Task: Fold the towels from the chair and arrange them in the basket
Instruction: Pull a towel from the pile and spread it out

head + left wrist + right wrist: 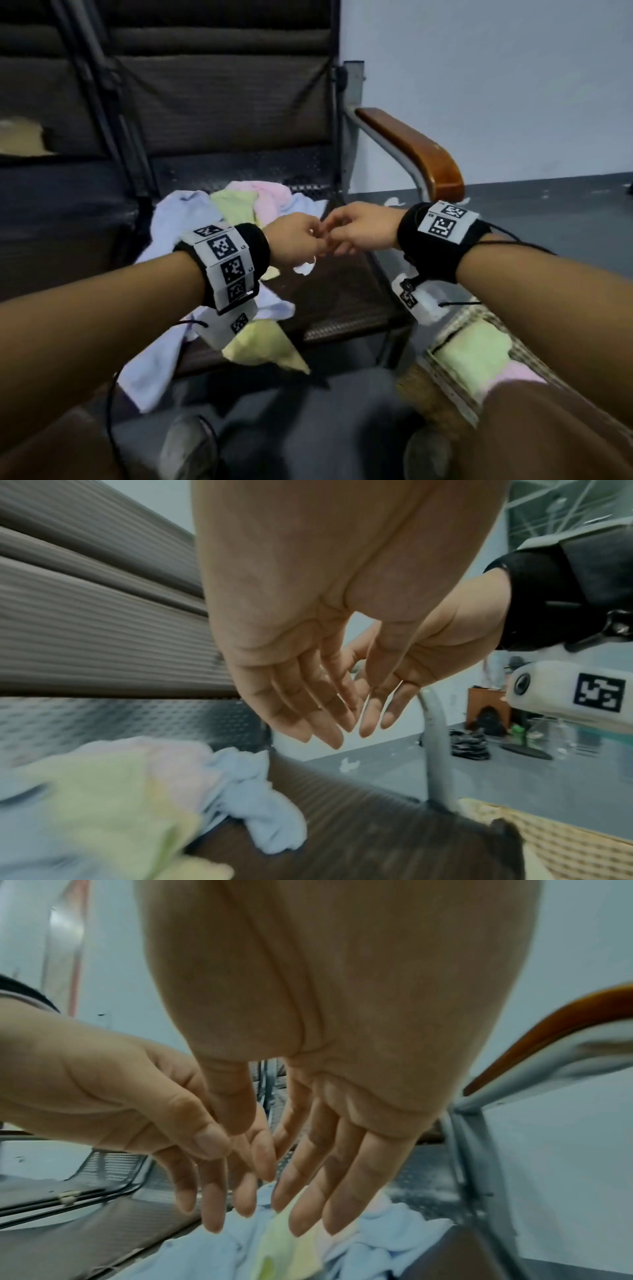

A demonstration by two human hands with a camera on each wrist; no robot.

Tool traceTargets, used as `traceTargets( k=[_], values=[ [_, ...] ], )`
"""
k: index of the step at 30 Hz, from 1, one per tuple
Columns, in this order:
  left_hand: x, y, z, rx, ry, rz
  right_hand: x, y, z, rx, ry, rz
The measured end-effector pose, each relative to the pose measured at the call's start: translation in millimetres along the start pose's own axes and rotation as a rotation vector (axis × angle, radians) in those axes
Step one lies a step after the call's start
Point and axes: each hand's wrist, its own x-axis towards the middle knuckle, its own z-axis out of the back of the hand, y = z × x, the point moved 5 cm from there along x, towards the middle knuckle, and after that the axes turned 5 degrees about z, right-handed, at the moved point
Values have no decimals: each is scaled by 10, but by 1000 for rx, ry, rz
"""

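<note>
while your left hand and right hand hovered empty, fingers loosely spread and touching, the loose towels lay just below; pinching two corners of one would probably have served best.

Both forearms reach forward from the near edge and angle inward, so that the left hand and the right hand meet in the middle, fingertips touching or nearly so. Each wrist wears a black band carrying white panels with square printed markers, and a thin black cable trails from each. In the wrist views the fingers of the left hand hang straight and loosely spread, pointing down, and the right hand's fingers lie the same way, relaxed and slightly fanned. The palms face down. Neither hand holds anything.
</note>
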Motion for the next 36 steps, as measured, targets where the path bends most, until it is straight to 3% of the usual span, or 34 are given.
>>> traceTargets(
  k=[5,10,12,16,19,22,25,28,30,33,36],
  values=[
    [-225,1018,325,211,-138,234,633,359,-714,-69,101,93],
    [-317,1904,191,367,-106,500,1020,338,-1243,-278,263,142],
    [-299,2068,171,388,-116,512,1124,320,-1355,-357,330,143],
    [-237,2179,319,302,-264,464,1236,241,-1592,-619,400,188],
    [-205,2175,402,319,-261,409,1304,274,-1596,-662,316,278],
    [-204,2137,480,267,-267,404,1319,399,-1388,-551,128,370],
    [-212,2058,531,250,-268,372,1212,532,-1033,-253,-160,417],
    [-270,2001,722,394,-413,443,1041,603,-688,-20,-344,472],
    [-327,1973,868,392,-520,472,950,537,-451,-2,-477,434],
    [-361,1815,973,228,-678,295,887,265,-160,-61,-616,246],
    [-403,1478,1014,51,-816,87,871,34,-127,-192,-556,67]
  ],
)
